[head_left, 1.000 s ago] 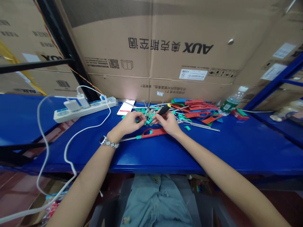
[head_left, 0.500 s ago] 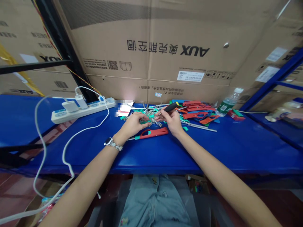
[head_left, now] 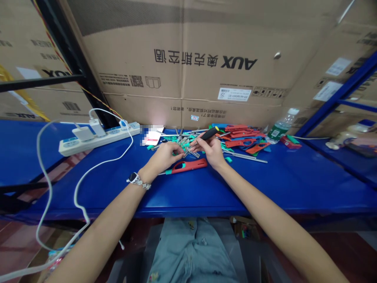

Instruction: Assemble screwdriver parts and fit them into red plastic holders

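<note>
My right hand (head_left: 212,151) is closed around a screwdriver (head_left: 209,134) with a black handle and yellow end, its shaft pointing down and left. My left hand (head_left: 167,156) is closed in a pinch near the screwdriver's tip; what sits between its fingers is too small to name. Under and behind both hands lies a pile of small green plastic pieces and metal parts (head_left: 193,153). A red lighter (head_left: 193,166) with a green trigger and long metal tube lies on the table just in front of my hands.
Red, orange and blue lighter shells (head_left: 243,135) are heaped at the back right, beside a water bottle (head_left: 281,127) and a small red box (head_left: 291,142). A white power strip (head_left: 100,137) with plugs and cables lies left. A large carton (head_left: 188,78) stands behind the blue table (head_left: 250,188).
The whole view has shifted slightly, so things appear a little further left. Both hands keep nearly the same pose, with the screwdriver still in my right hand.
</note>
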Demonstrator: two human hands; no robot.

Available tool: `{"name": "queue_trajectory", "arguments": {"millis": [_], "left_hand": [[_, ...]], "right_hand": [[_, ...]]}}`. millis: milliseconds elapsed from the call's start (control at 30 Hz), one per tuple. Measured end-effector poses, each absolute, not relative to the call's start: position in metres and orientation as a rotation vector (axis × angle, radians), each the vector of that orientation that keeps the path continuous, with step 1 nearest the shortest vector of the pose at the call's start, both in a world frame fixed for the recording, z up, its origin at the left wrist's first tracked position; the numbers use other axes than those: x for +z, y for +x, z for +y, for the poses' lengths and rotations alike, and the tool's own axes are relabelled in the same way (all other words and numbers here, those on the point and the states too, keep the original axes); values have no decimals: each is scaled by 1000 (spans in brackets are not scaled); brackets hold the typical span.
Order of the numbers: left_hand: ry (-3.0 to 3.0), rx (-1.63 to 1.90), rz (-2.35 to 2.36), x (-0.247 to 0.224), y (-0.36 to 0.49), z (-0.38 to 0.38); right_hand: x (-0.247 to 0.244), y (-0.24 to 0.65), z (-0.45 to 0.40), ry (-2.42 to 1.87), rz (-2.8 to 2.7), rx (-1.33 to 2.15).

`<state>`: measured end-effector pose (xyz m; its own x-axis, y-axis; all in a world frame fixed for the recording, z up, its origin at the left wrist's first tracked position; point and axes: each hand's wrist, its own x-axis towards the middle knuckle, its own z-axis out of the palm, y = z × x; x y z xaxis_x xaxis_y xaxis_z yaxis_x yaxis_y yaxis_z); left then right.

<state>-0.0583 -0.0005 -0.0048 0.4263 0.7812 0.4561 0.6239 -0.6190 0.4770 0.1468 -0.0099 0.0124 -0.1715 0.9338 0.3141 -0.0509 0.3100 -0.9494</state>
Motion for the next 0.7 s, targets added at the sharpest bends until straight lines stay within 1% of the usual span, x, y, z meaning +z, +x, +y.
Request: {"name": "queue_trajectory", "arguments": {"millis": [200, 700], "left_hand": [[2498, 936, 1244, -4, -57, -1], [2522, 881, 1259, -6, -56, 0]], "right_hand": [[16, 143, -15, -987, -1518, 1018], [7, 141, -15, -907, -1560, 971]]}}
